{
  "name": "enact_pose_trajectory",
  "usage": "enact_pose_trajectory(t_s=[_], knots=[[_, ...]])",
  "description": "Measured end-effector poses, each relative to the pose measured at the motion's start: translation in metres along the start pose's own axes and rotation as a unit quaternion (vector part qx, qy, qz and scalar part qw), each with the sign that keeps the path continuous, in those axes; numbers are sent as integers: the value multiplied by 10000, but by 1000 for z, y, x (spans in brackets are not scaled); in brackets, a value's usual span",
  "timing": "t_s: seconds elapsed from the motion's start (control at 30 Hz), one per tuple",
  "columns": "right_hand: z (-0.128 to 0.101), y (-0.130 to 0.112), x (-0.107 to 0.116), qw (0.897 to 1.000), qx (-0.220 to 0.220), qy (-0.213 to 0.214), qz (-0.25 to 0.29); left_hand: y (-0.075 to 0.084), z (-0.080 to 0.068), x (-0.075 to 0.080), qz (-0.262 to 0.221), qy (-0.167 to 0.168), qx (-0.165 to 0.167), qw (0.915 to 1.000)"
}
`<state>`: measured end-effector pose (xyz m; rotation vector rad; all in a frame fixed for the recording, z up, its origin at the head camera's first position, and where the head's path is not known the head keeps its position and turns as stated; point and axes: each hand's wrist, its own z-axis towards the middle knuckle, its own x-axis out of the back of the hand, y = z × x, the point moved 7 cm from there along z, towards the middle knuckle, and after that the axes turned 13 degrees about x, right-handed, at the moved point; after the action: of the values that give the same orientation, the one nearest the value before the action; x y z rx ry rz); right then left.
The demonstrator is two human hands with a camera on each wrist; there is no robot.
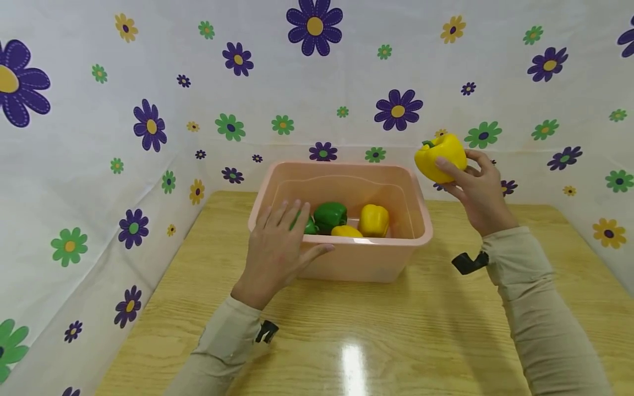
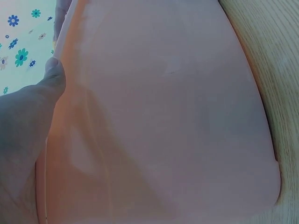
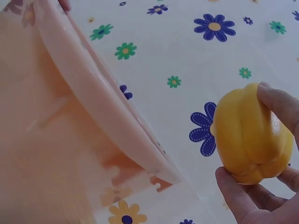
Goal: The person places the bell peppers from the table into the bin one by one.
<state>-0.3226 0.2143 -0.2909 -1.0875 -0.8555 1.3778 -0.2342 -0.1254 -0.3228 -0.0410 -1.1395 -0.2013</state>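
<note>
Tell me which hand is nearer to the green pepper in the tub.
Left. The left hand rests on the pink tub's near rim, right beside the green pepper. The right hand holds a yellow pepper up beyond the tub's right side.

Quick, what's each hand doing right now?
Left hand: open, fingers resting on the pink bin rim.
Right hand: holding a yellow pepper.
</note>
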Motion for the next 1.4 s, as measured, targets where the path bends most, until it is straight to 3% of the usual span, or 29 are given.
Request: enact_pose_trajectory(t_s=[0.27, 0.57, 0.9, 1.4], knots=[[-4, -7, -20, 9993, 132, -359, -19, -1, 2, -1, -54, 87, -44, 9999], [-8, -11, -34, 9977, 221, -612, -170, -3, 2, -5, -60, -56, 43, 10000], [-12, -8, -32, 9977, 578, -277, 238, -2, 1, -7, 5, -132, 59, 9999], [-13, -15, -29, 9980, 568, -130, 239, 1, 0, -3, -38, 239, -114, 9996]])
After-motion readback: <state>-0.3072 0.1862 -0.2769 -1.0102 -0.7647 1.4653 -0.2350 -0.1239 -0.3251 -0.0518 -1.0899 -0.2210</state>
